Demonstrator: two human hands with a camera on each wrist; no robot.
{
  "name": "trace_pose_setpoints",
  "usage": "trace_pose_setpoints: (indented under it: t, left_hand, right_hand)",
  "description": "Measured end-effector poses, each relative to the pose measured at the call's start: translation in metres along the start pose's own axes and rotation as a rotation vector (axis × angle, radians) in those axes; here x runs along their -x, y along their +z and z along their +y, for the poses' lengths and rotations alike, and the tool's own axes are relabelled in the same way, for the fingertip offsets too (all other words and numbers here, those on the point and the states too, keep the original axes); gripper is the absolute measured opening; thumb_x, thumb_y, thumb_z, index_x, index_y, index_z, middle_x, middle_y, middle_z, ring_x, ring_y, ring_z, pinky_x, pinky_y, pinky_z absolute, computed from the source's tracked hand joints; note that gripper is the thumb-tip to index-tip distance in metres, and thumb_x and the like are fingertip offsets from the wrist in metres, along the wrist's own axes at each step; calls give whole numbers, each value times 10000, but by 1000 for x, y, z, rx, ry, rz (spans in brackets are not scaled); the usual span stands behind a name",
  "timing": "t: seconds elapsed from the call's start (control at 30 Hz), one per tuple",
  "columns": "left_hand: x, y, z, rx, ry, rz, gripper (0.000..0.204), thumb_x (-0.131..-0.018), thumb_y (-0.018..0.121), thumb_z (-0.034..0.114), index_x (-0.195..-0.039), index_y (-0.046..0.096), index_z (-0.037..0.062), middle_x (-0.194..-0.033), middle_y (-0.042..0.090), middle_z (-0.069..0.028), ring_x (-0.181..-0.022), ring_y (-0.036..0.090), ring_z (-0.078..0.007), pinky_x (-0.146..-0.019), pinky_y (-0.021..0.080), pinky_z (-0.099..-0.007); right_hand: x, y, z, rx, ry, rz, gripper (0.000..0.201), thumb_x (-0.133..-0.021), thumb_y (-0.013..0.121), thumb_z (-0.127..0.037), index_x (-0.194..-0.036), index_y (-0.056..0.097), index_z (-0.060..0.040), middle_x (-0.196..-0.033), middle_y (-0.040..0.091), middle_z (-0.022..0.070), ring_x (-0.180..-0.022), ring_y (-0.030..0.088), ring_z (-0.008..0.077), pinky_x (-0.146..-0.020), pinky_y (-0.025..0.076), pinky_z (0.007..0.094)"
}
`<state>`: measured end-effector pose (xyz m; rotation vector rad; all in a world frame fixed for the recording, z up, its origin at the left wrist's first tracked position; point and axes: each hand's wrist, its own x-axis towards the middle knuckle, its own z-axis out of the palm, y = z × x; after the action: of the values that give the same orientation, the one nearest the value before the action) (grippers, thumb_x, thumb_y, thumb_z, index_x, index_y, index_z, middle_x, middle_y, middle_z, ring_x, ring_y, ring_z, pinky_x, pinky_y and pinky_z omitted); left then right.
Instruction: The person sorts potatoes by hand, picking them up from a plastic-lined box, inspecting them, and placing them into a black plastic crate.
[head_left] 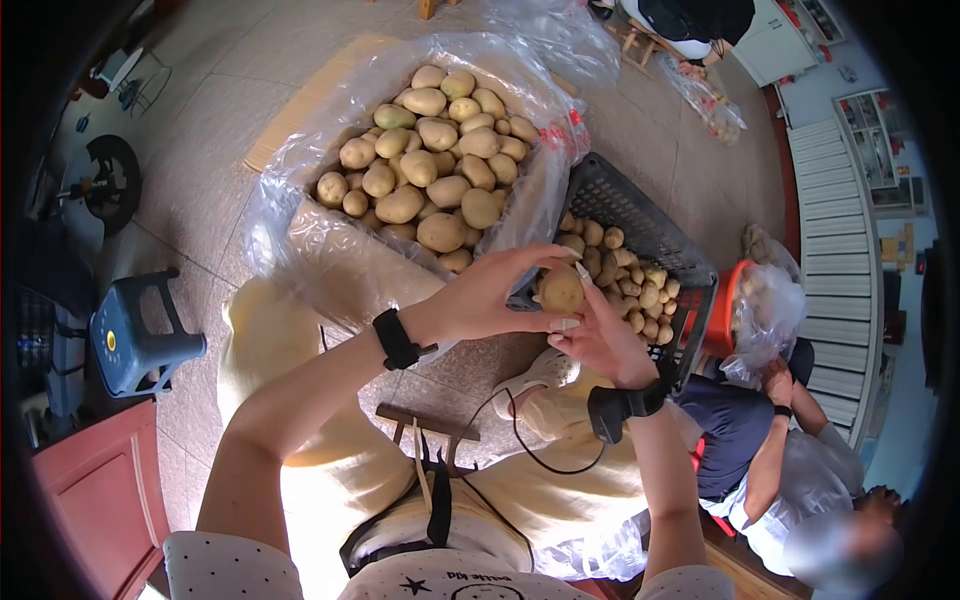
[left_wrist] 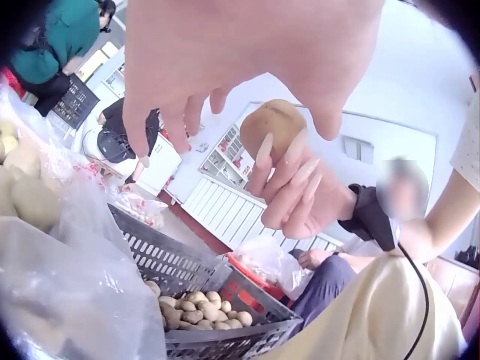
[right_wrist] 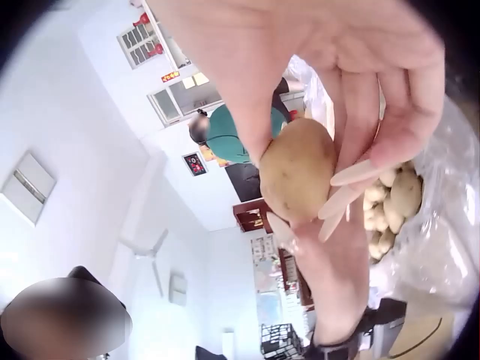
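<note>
A brown potato is between my two hands, over the near edge of a black plastic crate. My right hand pinches the potato between thumb and fingers, its long nails lying against the skin in the right wrist view. Around its other side is my left hand, with thumb and fingers spread. In the left wrist view, background shows between the left fingers and the potato. Small potatoes lie in the crate. Larger potatoes are heaped in a plastic-lined cardboard box beyond my left hand.
Right of the crate stands a red bucket with a plastic bag in it. A seated person is close by on the right. On the left are a blue stool and a wheel.
</note>
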<state>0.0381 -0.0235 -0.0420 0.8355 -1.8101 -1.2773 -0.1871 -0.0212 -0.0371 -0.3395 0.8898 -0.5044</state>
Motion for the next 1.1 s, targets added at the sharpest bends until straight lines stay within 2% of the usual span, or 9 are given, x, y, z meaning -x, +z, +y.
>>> trace_pose_setpoints:
  t: [0.1, 0.27, 0.37, 0.43, 0.53, 0.63, 0.77, 0.97, 1.1]
  left_hand:
    - [3, 1, -6, 95, -65, 21, 641, -791, 734, 222, -1337, 438, 62, -1216, 573, -137, -1129, 551, -239, -973, 407, -351]
    - [4, -1, -17, 119, -101, 111, 547, -818, 714, 226, -1288, 497, 50, -1142, 620, -120, -1042, 597, -208, -919, 440, -332]
    - [5, -4, -17, 151, -96, 138, 530, -796, 726, 245, -1262, 535, 77, -1134, 616, -126, -1045, 587, -230, -892, 453, -333]
    - [8, -5, -22, -226, 2, 236, 527, -766, 736, 283, -1237, 567, 118, -1078, 609, -112, -1024, 569, -250, -858, 463, -337]
    - [13, -9, -20, -522, 91, 262, 539, -739, 741, 333, -1222, 583, 153, -1033, 561, -92, -995, 545, -266, -827, 472, -349]
    - [16, -6, -21, -564, 95, 265, 537, -744, 730, 375, -1214, 589, 156, -1024, 512, -75, -975, 545, -260, -797, 482, -360]
    - [17, -3, -26, -552, 56, 238, 556, -745, 725, 392, -1225, 575, 155, -1029, 491, -71, -978, 543, -264, -788, 487, -365]
    - [14, -4, -27, -483, 78, 186, 600, -757, 722, 392, -1265, 525, 138, -1106, 512, -83, -1031, 540, -286, -839, 476, -370]
    - [11, -1, -30, -318, 25, 203, 621, -771, 723, 366, -1294, 492, 123, -1184, 530, -112, -1087, 532, -311, -915, 442, -381]
  right_hand:
    - [-12, -6, 2, 41, 37, -157, 439, -979, 401, -466, -1216, 539, -123, -1090, 614, 26, -1038, 541, 166, -901, 398, 302]
    - [-15, 19, -1, 240, -16, 17, 498, -978, 365, -500, -1220, 532, -98, -1083, 602, 45, -1053, 539, 180, -907, 405, 312]
    - [-18, 25, -7, 360, -52, 17, 518, -991, 347, -469, -1348, 401, -99, -1087, 608, 70, -1038, 557, 231, -903, 421, 350]
    - [-19, 27, -10, 489, -69, 84, 562, -975, 365, -504, -1203, 538, -21, -1057, 626, 96, -983, 599, 187, -855, 454, 311]
    - [-22, 28, -9, 615, -154, 219, 548, -970, 414, -475, -1202, 546, 3, -1057, 635, 101, -978, 603, 166, -843, 464, 283]
    - [-20, 29, -7, 747, -201, 117, 505, -963, 474, -425, -1218, 544, 6, -1091, 627, 84, -997, 592, 142, -848, 463, 263]
    - [-28, 21, 3, 688, -145, 66, 399, -977, 483, -331, -1208, 520, -8, -1148, 600, 89, -1044, 566, 134, -872, 453, 305]
    - [-29, 21, 1, 487, -93, 87, 420, -967, 495, -372, -1187, 539, -17, -1093, 596, 57, -1011, 564, 129, -867, 445, 283]
    - [-27, 21, -5, 405, -68, 22, 489, -984, 415, -429, -1270, 464, -35, -1205, 546, 83, -1095, 514, 151, -932, 406, 331]
